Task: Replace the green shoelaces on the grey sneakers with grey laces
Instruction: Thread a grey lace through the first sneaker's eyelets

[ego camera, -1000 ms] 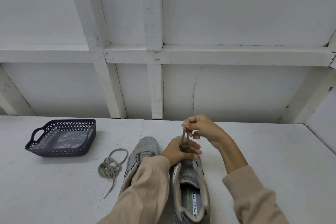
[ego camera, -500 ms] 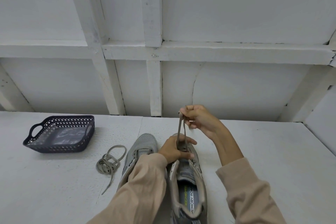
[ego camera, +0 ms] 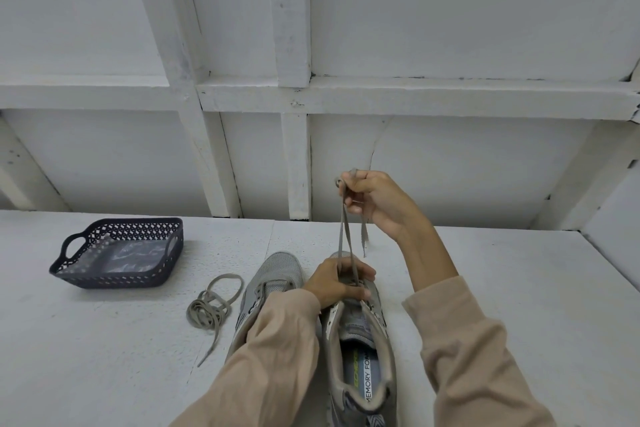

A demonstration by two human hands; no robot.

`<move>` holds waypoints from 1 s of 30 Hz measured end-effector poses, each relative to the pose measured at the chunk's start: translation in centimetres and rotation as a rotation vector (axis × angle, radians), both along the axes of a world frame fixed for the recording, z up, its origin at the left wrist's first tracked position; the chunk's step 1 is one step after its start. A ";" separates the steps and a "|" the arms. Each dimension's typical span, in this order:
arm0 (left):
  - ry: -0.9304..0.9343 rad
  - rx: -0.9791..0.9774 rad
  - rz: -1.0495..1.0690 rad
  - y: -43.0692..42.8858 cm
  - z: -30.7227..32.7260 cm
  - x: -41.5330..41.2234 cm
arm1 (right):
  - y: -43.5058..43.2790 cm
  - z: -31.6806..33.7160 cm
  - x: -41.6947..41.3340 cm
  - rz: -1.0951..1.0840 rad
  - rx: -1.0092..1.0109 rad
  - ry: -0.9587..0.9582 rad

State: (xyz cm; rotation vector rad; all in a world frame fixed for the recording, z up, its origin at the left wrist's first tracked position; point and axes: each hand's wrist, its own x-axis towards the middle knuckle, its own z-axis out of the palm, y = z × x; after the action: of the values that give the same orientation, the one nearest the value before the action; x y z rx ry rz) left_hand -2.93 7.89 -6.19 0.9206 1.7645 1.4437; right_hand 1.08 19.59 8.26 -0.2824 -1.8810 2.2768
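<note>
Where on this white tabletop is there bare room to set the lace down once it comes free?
Bare: the wide stretch right of the right grey sneaker, and the near-left corner below the dark perforated plastic basket. Crowded: the strip between basket and left grey sneaker, where the coiled grey lace lies.

Right hand [ego camera: 375,199] raised, fingers pinched closed; left hand [ego camera: 334,284] low, fingers curled in a grip.

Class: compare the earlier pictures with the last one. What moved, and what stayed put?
The right hand rose, drawing the pinched lace higher out of the right sneaker. The left hand stayed pressed on that shoe. The loose lace, other sneaker and basket lie unchanged.
</note>
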 end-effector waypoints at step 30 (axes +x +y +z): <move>-0.121 0.308 0.303 0.4 8.3 -2.0 | 2.1 -0.1 0.0 -0.182 0.383 -0.066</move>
State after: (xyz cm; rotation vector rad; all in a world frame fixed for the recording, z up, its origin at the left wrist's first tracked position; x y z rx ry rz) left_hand -4.89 8.28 2.10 0.7156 1.6720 1.9649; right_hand 1.05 21.72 8.20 -0.4536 -2.1719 1.7680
